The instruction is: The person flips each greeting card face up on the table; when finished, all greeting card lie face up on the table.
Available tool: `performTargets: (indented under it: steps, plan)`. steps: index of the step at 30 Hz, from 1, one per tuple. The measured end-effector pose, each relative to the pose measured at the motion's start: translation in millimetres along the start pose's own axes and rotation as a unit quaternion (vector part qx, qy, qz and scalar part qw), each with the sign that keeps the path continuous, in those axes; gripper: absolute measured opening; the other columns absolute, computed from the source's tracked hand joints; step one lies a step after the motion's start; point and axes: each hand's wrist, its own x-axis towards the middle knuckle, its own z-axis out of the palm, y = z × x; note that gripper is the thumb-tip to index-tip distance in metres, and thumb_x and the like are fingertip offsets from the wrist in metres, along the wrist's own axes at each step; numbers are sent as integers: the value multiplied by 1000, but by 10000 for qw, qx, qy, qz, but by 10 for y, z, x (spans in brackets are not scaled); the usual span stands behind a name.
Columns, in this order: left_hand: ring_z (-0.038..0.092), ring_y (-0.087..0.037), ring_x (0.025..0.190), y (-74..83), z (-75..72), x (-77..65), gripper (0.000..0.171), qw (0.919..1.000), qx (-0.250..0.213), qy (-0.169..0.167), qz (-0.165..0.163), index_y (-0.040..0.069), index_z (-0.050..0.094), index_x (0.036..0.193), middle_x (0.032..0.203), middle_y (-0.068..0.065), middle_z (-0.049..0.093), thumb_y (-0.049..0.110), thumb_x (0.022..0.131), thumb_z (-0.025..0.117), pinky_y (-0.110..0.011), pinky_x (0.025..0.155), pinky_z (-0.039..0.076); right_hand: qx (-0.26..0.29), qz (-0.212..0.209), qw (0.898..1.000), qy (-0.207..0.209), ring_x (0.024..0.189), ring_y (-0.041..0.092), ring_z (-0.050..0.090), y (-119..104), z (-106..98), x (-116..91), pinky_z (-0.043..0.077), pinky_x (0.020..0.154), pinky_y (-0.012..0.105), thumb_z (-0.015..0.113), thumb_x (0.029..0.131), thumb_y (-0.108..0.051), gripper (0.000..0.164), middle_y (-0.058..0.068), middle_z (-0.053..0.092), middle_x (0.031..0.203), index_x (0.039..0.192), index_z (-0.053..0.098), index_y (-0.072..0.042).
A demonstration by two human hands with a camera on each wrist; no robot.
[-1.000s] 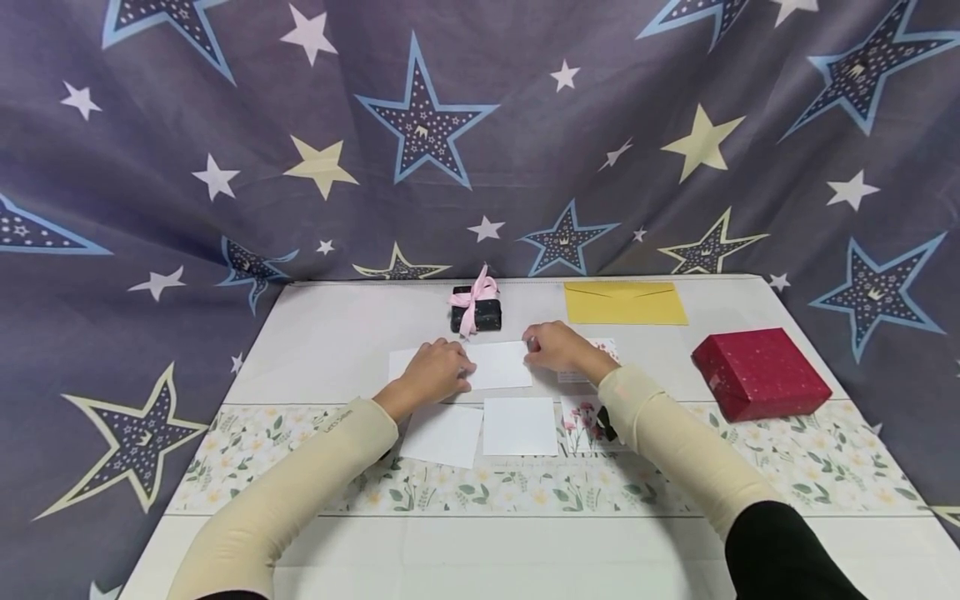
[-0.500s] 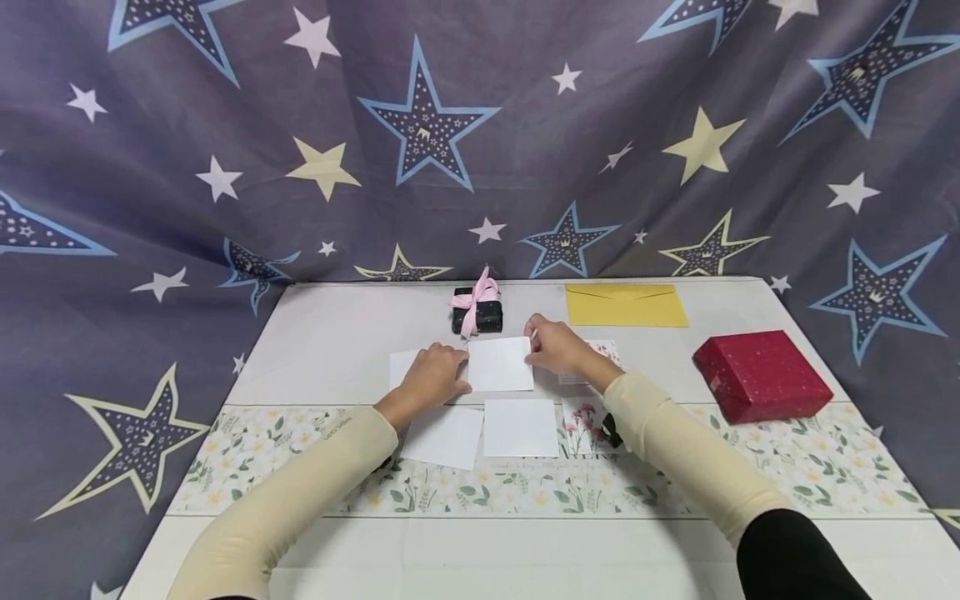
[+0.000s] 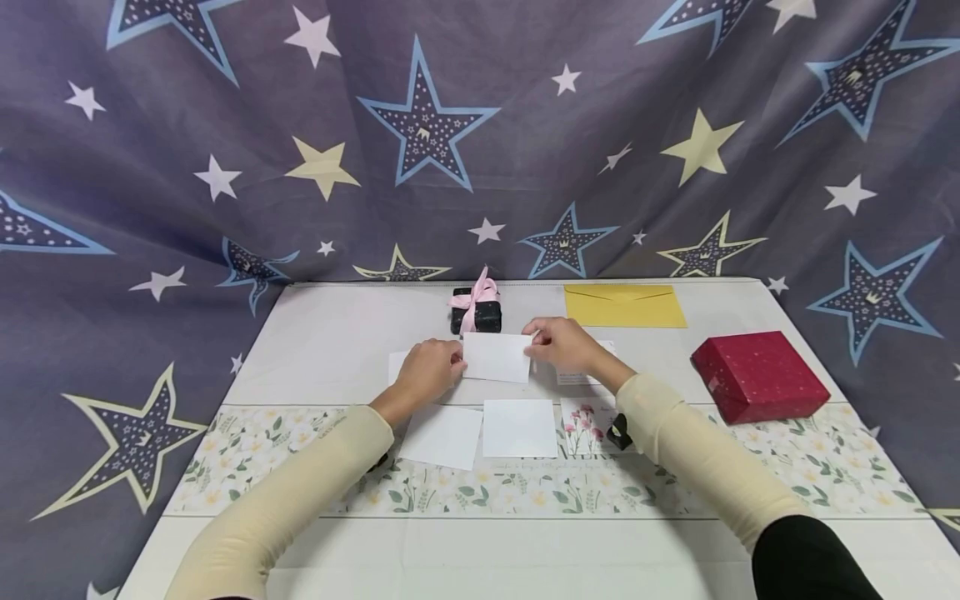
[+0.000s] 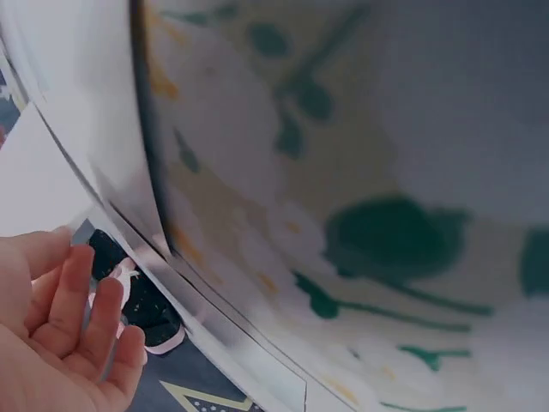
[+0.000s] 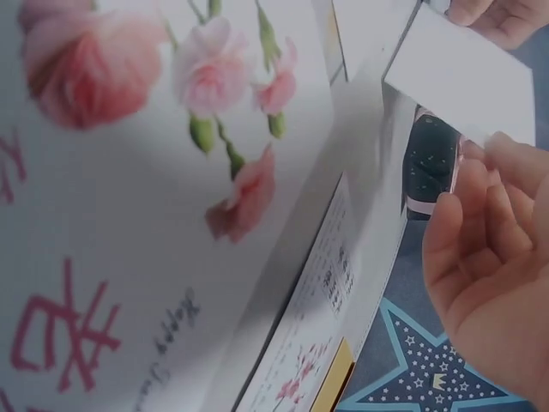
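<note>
A small white card [image 3: 497,357] is held up between both hands, its blank face towards the head camera. My left hand [image 3: 426,372] pinches its left edge, while thumb and fingers of my right hand [image 3: 567,344] grip the right edge near the upper corner. In the right wrist view the card [image 5: 472,77] stands tilted above the table, with the left hand [image 5: 508,19] at its far side. Partly behind the left hand lies another white card [image 3: 398,363]. Two more blank cards, a left one [image 3: 442,437] and a middle one [image 3: 520,427], lie nearer the body.
Right of these lies a card with pink flowers [image 3: 583,427]; another printed card [image 3: 573,377] is partly hidden by the right hand. Behind stand a black box with pink ribbon [image 3: 487,317] and a yellow envelope [image 3: 625,307]. A red wrapped box [image 3: 759,375] sits at the right.
The white card between the hands has risen off the table and tilted up, shifting slightly away and left. Both hands moved with it; the other things stayed put.
</note>
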Motion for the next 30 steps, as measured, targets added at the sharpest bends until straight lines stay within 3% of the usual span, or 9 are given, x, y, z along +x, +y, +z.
performTargets:
  steps: [4,9,13,16,20,23,27,30]
  plan:
    - [55,-15,64,-8,-24,8,14,9998,-64,193,31,13,71,84,70,1,69,22,93,74,-32,61,47,77,-55,9999,113,72,11,54,3,-23,-33,46,70,26,64,100,-24,17,-1,69,81,100,78,-12]
    - [62,-15,65,-20,-34,23,12,9995,-195,192,-124,15,72,87,75,1,74,24,95,72,-33,59,50,512,71,9986,95,69,13,59,8,-30,-67,49,69,28,60,103,-31,31,6,72,79,101,78,-7]
    - [66,-14,66,-35,-38,45,10,9979,-566,85,-312,15,74,91,81,0,77,23,96,70,-31,58,52,1045,316,9940,-4,74,24,69,18,-33,-83,58,73,35,48,108,-37,46,11,76,85,109,75,0]
    - [69,-14,70,-39,-49,73,9,9940,-1030,9,-355,13,77,96,85,-2,79,19,96,70,-31,64,55,1248,416,9913,-15,84,33,73,40,-50,-91,61,77,42,44,109,-37,48,13,77,92,118,73,1]
    - [67,-13,76,-36,-79,116,13,9866,-1578,-71,-417,11,79,104,93,-5,79,16,96,70,-33,73,56,1169,426,9922,-47,86,33,73,74,-77,-106,59,72,36,56,104,-31,34,15,78,96,115,76,-6]
    - [66,-16,79,-24,-105,140,17,9829,-1768,-118,-500,12,80,109,103,-6,80,17,98,67,-35,76,56,1033,382,9939,-84,77,24,70,111,-77,-121,52,63,28,63,99,-25,24,13,77,90,114,77,-13]
    - [73,-22,96,0,-105,174,22,9801,-1912,-239,-476,11,78,115,114,-8,78,19,100,65,-39,86,58,628,118,9978,-147,64,12,57,181,-44,-122,42,56,23,67,96,-18,24,5,73,80,117,75,-14]
    - [72,-26,109,16,-75,205,27,9807,-1880,-409,-355,9,76,121,119,-10,76,21,99,66,-42,95,56,269,-140,9992,-265,60,9,53,199,-23,-123,42,56,23,69,93,-15,29,3,74,80,122,73,-12]
